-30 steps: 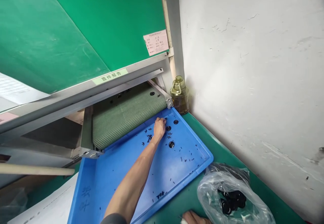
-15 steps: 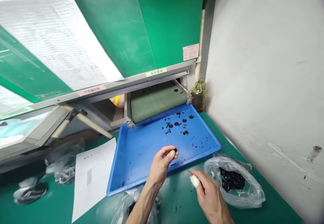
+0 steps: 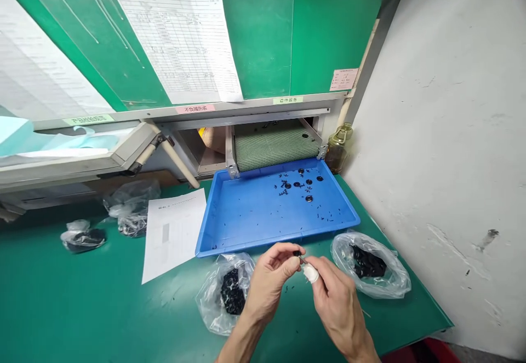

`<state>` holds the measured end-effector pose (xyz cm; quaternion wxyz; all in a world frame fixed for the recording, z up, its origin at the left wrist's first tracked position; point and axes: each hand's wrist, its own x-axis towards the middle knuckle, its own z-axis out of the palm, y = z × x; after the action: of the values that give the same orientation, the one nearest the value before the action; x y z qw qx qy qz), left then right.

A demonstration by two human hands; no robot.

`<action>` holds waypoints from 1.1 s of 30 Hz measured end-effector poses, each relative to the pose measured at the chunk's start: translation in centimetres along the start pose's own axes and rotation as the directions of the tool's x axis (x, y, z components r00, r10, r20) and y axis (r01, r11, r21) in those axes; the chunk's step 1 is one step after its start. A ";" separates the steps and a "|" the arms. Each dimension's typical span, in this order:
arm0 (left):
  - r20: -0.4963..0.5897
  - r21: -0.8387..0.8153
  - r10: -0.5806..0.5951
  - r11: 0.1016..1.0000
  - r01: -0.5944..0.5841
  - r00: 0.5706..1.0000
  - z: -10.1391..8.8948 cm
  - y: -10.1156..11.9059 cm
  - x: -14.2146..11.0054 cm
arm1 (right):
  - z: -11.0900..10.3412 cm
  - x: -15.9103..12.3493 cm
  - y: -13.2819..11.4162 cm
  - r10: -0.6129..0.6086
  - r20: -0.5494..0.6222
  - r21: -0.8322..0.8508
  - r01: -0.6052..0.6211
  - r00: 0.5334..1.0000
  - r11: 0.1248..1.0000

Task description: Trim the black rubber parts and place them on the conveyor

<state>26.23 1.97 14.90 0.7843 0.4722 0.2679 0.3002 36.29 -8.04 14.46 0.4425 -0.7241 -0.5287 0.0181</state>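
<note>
My left hand is closed, pinching a small black part between thumb and fingertips just in front of the blue tray. Close against it, my right hand is closed on a thin, pointed metal tool, whose tip meets or nearly meets the black part. Most of that tool is hidden in the fingers, so its kind cannot be told. A white wrapping covers the right thumb's tip. Several black rings and tiny black scraps lie at the tray's right side.
A plastic bag of black pieces sits left of my hands, another bag of black parts to the right. Behind the tray is a green conveyor belt. A paper sheet, small bags and a bottle stand around.
My hands have come together, the right-hand tool now at the black part. The head view has turned left and down, showing more of the table and the bag on the left.
</note>
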 end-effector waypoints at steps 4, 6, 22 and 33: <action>-0.022 0.054 0.024 0.998 -0.023 0.999 -0.3 0.1 -0.7 | 0.2 -0.3 -0.6 -0.015 -0.012 -0.020 0.015 1.000 1.000; -0.051 0.074 0.050 0.996 -0.046 0.997 -0.4 0.0 -1.0 | 0.4 -0.5 -0.9 -0.024 -0.021 -0.036 0.023 0.999 0.999; -0.020 0.124 0.203 0.972 -0.199 0.979 -1.2 -1.0 -1.3 | 0.8 -0.6 -1.1 0.059 0.108 0.094 -0.070 0.992 0.993; -0.020 0.077 0.024 0.997 -0.023 1.000 -2.4 -1.2 -0.7 | 0.3 1.2 0.2 0.252 0.604 0.506 -0.608 0.756 0.612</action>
<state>24.34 2.43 12.97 0.7590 0.5021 0.2820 0.3038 36.87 -6.90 14.65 0.5117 -0.5916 -0.3781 0.4952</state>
